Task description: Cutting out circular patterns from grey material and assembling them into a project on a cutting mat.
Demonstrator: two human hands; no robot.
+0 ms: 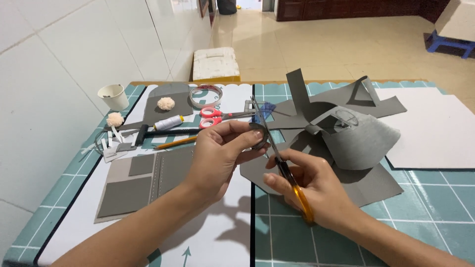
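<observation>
The left hand (217,153) pinches a small grey piece (258,136); the right hand (309,185) grips orange-handled scissors (282,165), mid-cut; next, turn the piece steadily.

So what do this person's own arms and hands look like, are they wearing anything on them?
Both forearms are bare, with no sleeves in view. The left hand and the right hand wear no gloves, and no rings, watch or bracelets show. The fingernails look short and plain.
</observation>
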